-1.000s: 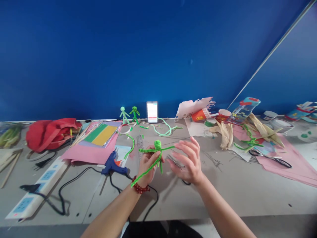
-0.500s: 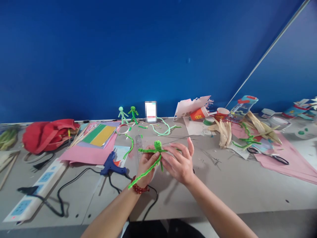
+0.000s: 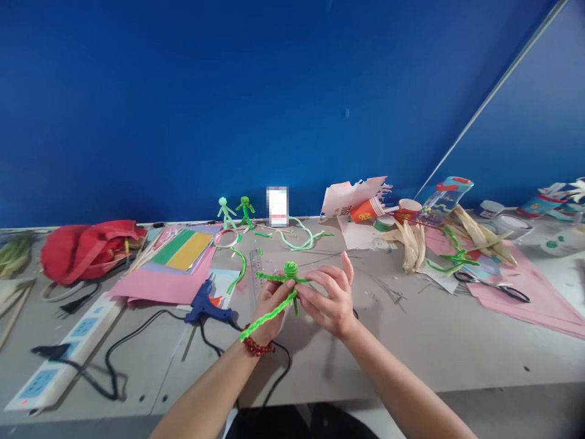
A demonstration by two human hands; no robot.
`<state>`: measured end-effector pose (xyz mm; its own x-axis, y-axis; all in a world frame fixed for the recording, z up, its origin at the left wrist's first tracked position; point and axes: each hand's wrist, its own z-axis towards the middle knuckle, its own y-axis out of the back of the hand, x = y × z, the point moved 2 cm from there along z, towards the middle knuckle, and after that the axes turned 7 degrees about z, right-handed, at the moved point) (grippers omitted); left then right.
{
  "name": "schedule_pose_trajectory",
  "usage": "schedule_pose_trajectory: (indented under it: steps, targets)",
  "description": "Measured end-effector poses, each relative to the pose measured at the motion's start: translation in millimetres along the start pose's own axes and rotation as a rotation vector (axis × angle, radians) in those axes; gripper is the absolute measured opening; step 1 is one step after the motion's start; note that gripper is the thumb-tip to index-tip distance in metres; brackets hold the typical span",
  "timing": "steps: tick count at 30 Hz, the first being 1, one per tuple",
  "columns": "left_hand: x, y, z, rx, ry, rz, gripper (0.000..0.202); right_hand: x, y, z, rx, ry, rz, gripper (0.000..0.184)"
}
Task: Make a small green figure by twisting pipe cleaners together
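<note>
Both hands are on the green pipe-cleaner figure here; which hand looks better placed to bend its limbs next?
Probably the right hand: its fingertips pinch the green pipe-cleaner figure at an arm and the body, free to twist. The left hand is wrapped around the figure's lower part, serving as the steady grip.

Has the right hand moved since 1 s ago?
Yes. The right hand has closed in leftward onto the green pipe-cleaner figure held by the left hand, judged against the steel ruler.

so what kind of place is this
Probably a craft or hobby worktable. The left hand and right hand hold a green pipe-cleaner figure; a blue glue gun, coloured paper and scissors lie around.
</note>
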<state>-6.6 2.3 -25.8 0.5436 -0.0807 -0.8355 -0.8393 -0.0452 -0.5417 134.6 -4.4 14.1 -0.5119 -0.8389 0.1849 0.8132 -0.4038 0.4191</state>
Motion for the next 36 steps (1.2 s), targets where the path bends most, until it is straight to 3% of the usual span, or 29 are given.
schedule_pose_trajectory:
  steps: [8,16,20,23,25,28,30,36]
  targets:
    - [2.1,4.4,2.2,-0.036,-0.091,0.144,0.018,2.7,-3.3,0.9,-0.018,-0.060,-0.008,0.020]
    - [-2.8,2.6,2.5,0.031,-0.174,0.373,0.020,7.5,9.6,14.7,0.143,-0.131,-0.029,0.013]
    - [-7.2,-0.8,-0.4,0.108,-0.200,0.491,0.025,-2.3,19.4,26.3,0.358,-0.377,0.176,0.009]
    - [-7.3,-2.7,-2.0,0.185,-0.193,0.472,0.030,-18.1,18.5,24.3,0.524,-0.696,0.548,0.010]
    - [-5.4,-2.2,-2.5,0.211,-0.175,0.417,0.029,-26.1,12.8,18.4,0.550,-0.898,0.879,0.015]
    - [-1.4,1.1,-2.5,0.224,-0.135,0.310,0.027,-28.7,0.7,9.4,0.416,-1.011,1.297,0.022]
    - [1.0,3.9,-2.2,0.221,-0.106,0.267,0.026,-25.2,-7.2,3.9,0.290,-1.026,1.425,0.023]
    - [5.7,9.6,-0.2,0.188,-0.100,0.261,0.026,-9.0,-23.0,-8.9,0.051,-1.117,1.376,0.028]
